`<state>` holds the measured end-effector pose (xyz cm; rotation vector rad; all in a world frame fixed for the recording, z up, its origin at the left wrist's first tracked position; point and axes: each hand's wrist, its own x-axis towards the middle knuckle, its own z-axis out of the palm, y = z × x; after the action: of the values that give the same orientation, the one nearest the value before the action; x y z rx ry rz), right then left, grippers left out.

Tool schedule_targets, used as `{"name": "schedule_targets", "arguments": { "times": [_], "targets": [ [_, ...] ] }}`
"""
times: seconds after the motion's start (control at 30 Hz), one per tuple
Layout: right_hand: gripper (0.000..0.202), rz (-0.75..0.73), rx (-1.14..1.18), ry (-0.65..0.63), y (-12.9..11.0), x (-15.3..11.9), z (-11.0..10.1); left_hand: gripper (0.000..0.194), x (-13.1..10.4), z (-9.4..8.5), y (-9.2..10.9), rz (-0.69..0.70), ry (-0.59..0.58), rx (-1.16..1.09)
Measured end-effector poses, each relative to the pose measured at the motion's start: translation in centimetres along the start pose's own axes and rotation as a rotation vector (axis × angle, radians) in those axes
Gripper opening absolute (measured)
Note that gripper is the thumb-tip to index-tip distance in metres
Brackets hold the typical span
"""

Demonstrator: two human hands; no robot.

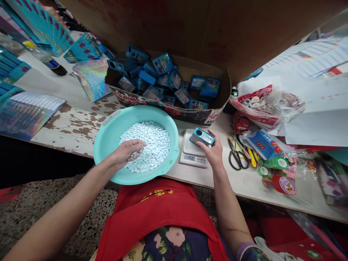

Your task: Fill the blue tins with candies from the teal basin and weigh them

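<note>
My left hand (128,153) is over a turquoise plastic basin (108,136), its fingers closed around a few small white candies. Loose candies of the same kind (152,145) cover much of the basin's floor. My right hand (214,150) grips a small blue tin (201,136) with a dark round opening on its top face. The tin is over a white digital kitchen scale (193,161) with a lit display; whether it touches the plate, I cannot tell.
Behind the basin stands a cardboard box (209,116) full of blue tins (163,64). To the right lie black scissors (237,159), tape rolls (280,163) and plastic-wrapped packs (263,143). A bottle (49,61) and printed blue cartons (84,47) are at the left.
</note>
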<state>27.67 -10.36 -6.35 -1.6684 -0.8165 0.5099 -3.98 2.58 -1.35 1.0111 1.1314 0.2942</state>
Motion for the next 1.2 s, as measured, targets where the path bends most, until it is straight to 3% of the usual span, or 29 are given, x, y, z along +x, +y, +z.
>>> {"name": "schedule_targets", "arguments": {
  "times": [0.2,0.33,0.47,0.6,0.7,0.8,0.97,1.2],
  "targets": [
    [0.076,-0.004,0.009,-0.002,0.5,-0.1,-0.2,0.027,-0.4,0.7,0.4,0.065,-0.002,0.019],
    [0.048,0.051,0.008,0.006,-0.2,0.1,0.1,0.024,0.1,1.3,0.7,-0.012,-0.022,-0.239],
    [0.038,-0.012,0.034,-0.011,-3.6,-0.6,0.8,0.03,0.2,2.5,2.8,0.003,0.075,-0.594],
    [0.035,-0.22,-0.032,-0.229,-8.2,-2.3,3.3,0.04,-0.9,5.1,6.2,0.274,0.157,-0.756],
    [0.031,-0.364,-0.143,-0.402,-10.1,-3.4,6.3,0.048,-1.4,7.0,7.5,0.521,0.228,-0.698],
    [0.027,-0.396,-0.228,-0.465,-10.4,-4.1,8.8,0.052,-1.3,7.7,7.3,0.685,0.347,-0.541],
    [0.027,-0.39,-0.231,-0.496,-10.1,-4.4,10.4,0.046,-1.0,7.2,6.3,0.74,0.409,-0.366],
    [0.023,-0.375,-0.276,-0.504,-10.4,-4.3,10.5,0.04,-1.2,6.8,6.0,0.742,0.279,-0.364]
  ]
}}
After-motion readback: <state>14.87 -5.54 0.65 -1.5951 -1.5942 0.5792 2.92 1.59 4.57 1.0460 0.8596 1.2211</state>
